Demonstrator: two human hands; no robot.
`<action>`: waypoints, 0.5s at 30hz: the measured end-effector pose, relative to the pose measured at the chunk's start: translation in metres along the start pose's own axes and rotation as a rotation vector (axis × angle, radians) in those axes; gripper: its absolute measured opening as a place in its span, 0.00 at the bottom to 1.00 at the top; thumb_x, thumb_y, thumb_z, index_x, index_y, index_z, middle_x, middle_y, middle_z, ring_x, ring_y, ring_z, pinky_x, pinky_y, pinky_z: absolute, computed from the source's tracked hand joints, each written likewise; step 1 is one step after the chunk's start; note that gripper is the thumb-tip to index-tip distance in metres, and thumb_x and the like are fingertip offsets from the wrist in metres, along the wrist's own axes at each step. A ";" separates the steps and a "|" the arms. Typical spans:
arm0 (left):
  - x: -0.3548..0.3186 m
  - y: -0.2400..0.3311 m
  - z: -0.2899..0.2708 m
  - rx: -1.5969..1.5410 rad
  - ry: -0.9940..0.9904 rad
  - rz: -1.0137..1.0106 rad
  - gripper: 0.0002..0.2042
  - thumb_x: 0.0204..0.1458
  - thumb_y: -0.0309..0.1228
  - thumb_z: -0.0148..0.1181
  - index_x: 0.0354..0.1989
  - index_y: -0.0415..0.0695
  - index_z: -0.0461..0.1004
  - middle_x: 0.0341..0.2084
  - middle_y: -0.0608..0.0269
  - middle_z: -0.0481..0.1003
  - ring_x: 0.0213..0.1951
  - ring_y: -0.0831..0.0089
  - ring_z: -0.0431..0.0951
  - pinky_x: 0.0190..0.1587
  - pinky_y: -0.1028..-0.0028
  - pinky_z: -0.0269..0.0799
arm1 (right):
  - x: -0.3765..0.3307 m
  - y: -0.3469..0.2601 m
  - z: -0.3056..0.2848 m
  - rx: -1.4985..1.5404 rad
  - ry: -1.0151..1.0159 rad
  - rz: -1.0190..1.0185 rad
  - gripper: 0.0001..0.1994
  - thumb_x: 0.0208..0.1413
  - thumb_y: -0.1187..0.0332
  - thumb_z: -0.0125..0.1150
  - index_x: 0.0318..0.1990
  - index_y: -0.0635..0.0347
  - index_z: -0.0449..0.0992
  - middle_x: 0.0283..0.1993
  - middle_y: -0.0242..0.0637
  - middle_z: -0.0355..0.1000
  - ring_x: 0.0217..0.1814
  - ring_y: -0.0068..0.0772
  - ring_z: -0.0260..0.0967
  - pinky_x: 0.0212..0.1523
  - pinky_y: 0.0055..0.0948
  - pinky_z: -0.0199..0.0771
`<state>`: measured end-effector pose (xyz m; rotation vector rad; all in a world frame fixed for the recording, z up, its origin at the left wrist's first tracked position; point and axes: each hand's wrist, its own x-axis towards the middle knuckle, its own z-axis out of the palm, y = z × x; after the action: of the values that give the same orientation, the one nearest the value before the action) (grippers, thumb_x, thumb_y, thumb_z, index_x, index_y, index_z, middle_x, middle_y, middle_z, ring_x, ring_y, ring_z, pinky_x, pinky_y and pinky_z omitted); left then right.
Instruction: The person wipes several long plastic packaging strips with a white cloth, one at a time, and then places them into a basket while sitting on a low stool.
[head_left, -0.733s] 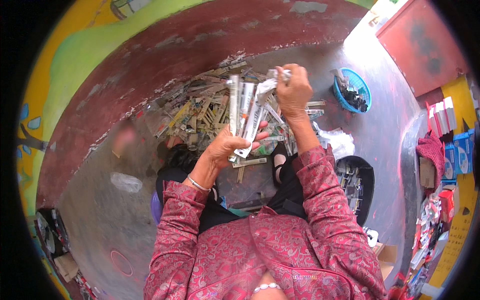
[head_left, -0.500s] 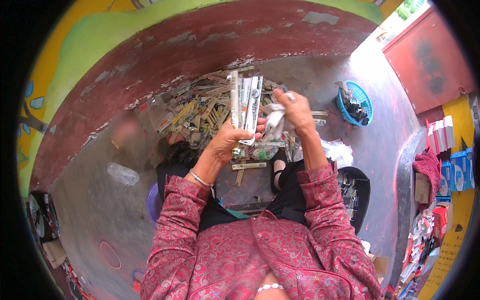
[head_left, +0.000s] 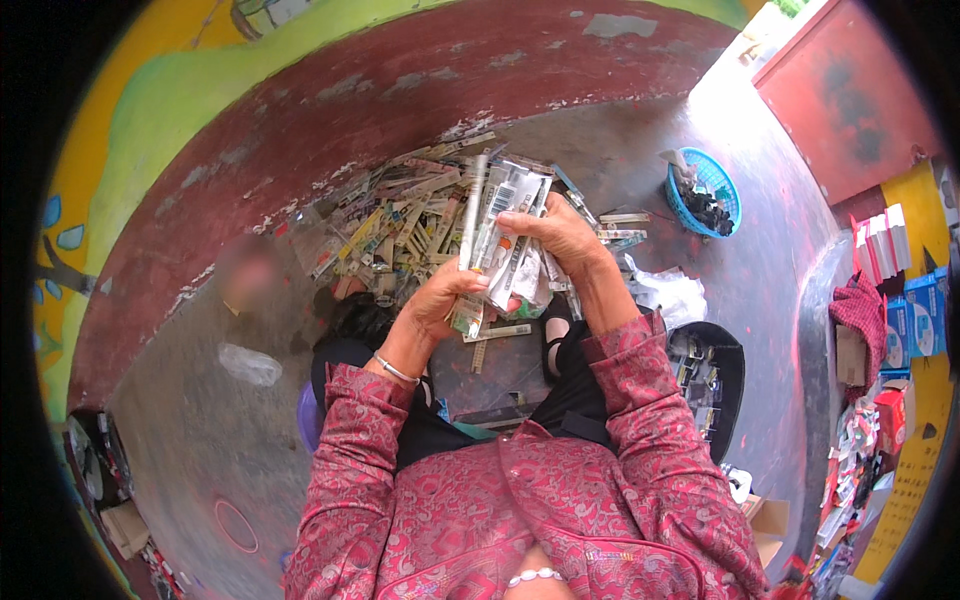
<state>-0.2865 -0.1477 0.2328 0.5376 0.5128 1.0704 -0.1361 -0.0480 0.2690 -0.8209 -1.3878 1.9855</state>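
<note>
In front of my chest, several slim clear-and-white printed packets stand upright, gathered in a bundle between both hands. My left hand is closed round their lower ends. Higher up, my right hand pinches the bundle's right side, its thumb lying across the front. A crumpled whitish plastic piece hangs below the right palm; I cannot tell whether the fingers hold it. What lies inside the packets is too small to make out. Beyond the hands, a heap of similar long packets is spread on the floor.
A blue basket with dark and grey cloth-like stuff stands at the far right. White plastic bags and a black tub lie by my right leg. A clear bag is on the floor at left. Shelves with boxes line the right wall.
My right hand has come left and down onto the packets and now grips them together with my left. The bundle has spread and tilted a little to the right.
</note>
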 end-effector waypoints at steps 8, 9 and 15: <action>0.005 -0.003 -0.006 0.171 0.230 0.007 0.18 0.48 0.31 0.55 0.46 0.37 0.63 0.30 0.63 0.72 0.30 0.77 0.73 0.29 0.79 0.71 | 0.003 0.003 -0.001 -0.130 0.151 -0.089 0.10 0.40 0.70 0.65 0.32 0.63 0.74 0.27 0.32 0.72 0.26 0.21 0.68 0.30 0.22 0.69; 0.006 -0.004 -0.005 0.281 0.257 0.023 0.17 0.48 0.30 0.55 0.46 0.37 0.63 0.30 0.64 0.72 0.31 0.77 0.73 0.30 0.79 0.71 | 0.003 0.003 0.001 -0.127 0.164 -0.085 0.10 0.40 0.70 0.64 0.31 0.63 0.74 0.26 0.32 0.72 0.25 0.21 0.68 0.29 0.22 0.69; 0.012 -0.008 -0.011 0.085 0.291 0.056 0.14 0.50 0.30 0.53 0.44 0.39 0.66 0.32 0.64 0.73 0.31 0.77 0.74 0.32 0.76 0.73 | 0.005 0.005 0.001 -0.147 0.140 -0.107 0.08 0.41 0.69 0.63 0.29 0.63 0.74 0.26 0.31 0.72 0.25 0.19 0.66 0.26 0.21 0.66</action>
<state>-0.2832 -0.1386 0.2176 0.4749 0.8050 1.1921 -0.1401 -0.0465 0.2639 -0.9122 -1.4761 1.7281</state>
